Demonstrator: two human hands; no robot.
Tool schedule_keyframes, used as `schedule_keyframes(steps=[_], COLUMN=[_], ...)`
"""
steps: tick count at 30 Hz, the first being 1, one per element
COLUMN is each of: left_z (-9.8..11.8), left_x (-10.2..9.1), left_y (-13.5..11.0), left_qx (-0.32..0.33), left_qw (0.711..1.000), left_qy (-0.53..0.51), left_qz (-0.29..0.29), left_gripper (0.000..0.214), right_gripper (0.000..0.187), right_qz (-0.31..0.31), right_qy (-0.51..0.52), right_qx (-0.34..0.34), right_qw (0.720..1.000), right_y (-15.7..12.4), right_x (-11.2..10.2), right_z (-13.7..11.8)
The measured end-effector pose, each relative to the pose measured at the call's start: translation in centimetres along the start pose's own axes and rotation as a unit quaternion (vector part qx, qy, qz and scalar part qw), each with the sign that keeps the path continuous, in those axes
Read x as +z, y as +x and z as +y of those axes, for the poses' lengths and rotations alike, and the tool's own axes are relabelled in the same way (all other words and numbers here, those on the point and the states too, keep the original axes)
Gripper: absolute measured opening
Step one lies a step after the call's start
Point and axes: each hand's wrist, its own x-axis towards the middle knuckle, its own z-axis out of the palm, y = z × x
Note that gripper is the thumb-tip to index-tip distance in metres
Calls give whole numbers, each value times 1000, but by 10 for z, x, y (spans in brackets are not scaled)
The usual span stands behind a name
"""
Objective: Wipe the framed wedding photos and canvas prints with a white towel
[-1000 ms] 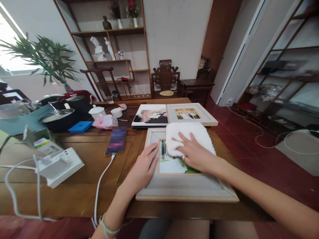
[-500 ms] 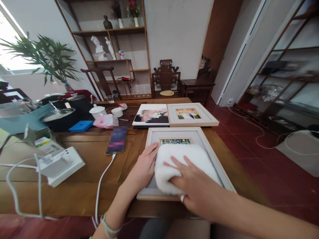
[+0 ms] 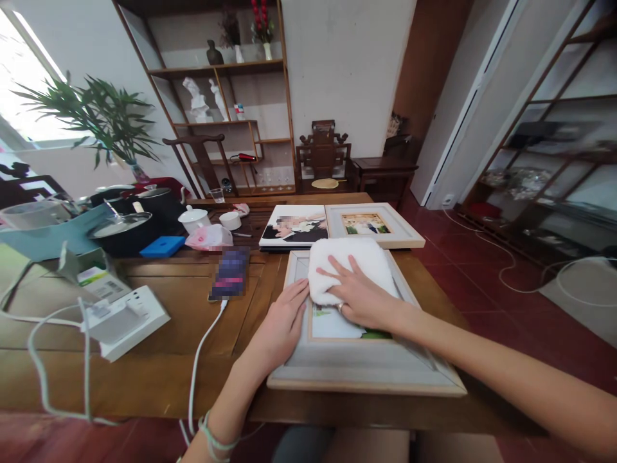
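A pale framed photo [image 3: 357, 366] lies flat on the wooden table [image 3: 144, 379] in front of me. My left hand [image 3: 282, 325] rests flat on the frame's left border with its fingers stretched out. My right hand [image 3: 359, 296] presses a white fluffy cloth [image 3: 349, 260] down on the upper part of the frame's glass, fingers spread over it. A ring shows on that hand.
Two more pictures [image 3: 294, 226] [image 3: 371, 224] lie beyond the frame. A phone [image 3: 230, 275] with a white cable, a white power strip [image 3: 128, 319], a blue sponge [image 3: 162, 246], pots [image 3: 128, 231] and cups stand to the left. Shelves and a chair stand behind.
My right hand slid the cloth down to the frame's near edge, then back up to its far end. The left hand stayed on the frame's left side.
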Motion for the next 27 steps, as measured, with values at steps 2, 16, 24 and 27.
schedule_keyframes(steps=[2,16,24,27], left_z=[-1,-2,2,5], left_x=[1,3,0,-3], left_y=[0,0,-2,-2], left_qx=[-1,-27,-48,-64], left_qw=[1000,999,998,994], left_qy=[4,11,-46,-72], left_qz=[-4,-20,11,48], left_gripper=[42,43,44,47], right_gripper=[49,56,51,47], right_qz=[-30,-33,82,64], right_qy=[51,106,-65,-53], right_qx=[-3,40,171,124], right_qw=[998,993,980,989], right_y=[-18,-65,15,34], right_x=[-5,-10,0,2], right_z=[-18,-45,25,13])
